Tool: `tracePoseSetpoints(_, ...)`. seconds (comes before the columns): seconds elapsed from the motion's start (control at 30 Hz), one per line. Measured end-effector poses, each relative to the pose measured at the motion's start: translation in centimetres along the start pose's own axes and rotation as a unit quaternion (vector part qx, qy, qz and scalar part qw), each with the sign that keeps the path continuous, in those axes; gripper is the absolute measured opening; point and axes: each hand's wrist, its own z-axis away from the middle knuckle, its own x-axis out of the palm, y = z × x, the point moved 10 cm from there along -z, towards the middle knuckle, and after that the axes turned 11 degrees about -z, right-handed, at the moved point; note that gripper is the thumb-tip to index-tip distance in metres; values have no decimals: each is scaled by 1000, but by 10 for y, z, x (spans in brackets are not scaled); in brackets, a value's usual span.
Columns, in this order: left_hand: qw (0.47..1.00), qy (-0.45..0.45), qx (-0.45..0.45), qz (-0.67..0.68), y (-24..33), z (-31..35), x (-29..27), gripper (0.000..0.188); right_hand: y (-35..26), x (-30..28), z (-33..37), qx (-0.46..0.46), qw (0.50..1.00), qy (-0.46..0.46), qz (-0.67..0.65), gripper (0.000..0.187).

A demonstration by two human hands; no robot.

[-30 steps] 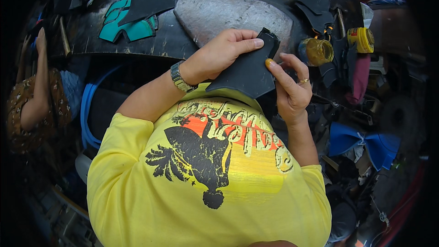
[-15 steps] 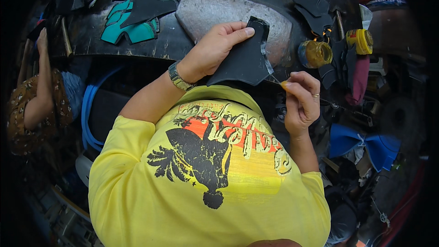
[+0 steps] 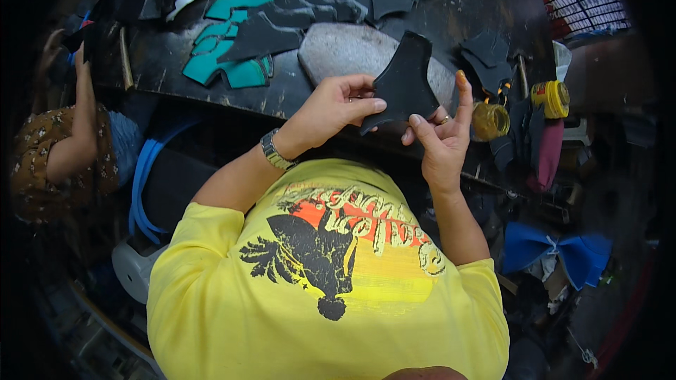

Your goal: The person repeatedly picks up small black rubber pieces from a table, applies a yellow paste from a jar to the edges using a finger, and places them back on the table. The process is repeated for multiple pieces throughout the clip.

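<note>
A black leather-like cut piece (image 3: 407,77) with curved edges is held up above the near edge of the bench. My left hand (image 3: 327,109) pinches its left side, thumb in front and fingers partly behind. At the lower right corner, my right hand (image 3: 447,148) grips the piece with thumb and lower fingers. Its index finger points up, away from the piece, with amber paste on the tip. Behind the piece lies a smooth grey stone slab (image 3: 338,53). An open glass jar of amber paste (image 3: 490,121) is just right of my right hand.
Teal cut pieces (image 3: 243,74) and overlapping black pieces (image 3: 271,36) lie on the dark bench (image 3: 165,88). A yellow jar (image 3: 553,98) stands at the right, near a wooden handle (image 3: 522,67). Another person (image 3: 60,155) is at the far left. Blue sheet material (image 3: 560,250) sits lower right.
The black piece has turned over, its wide end now toward my right hand. My right hand has moved up from beside its lower corner to grip it, raising the index finger.
</note>
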Motion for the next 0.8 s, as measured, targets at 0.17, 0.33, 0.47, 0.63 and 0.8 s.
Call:
tracePoseSetpoints(0.17,965,130,156,-166,58,-26,-62,44,10,-6,-26,-66,996,7,51,86)
tracePoseSetpoints(0.33,895,199,200,-346,97,-90,-98,42,27,-23,-40,-63,996,27,61,80)
tracePoseSetpoints(0.47,866,235,136,-420,85,-131,-112,42,29,-26,-36,-79,995,24,60,78)
tracePoseSetpoints(0.63,916,224,102,-316,60,-145,-109,41,31,-24,-36,-85,994,13,73,73)
tracePoseSetpoints(0.8,912,204,75,-347,55,-139,-97,42,31,-22,-36,-82,993,3,80,72)
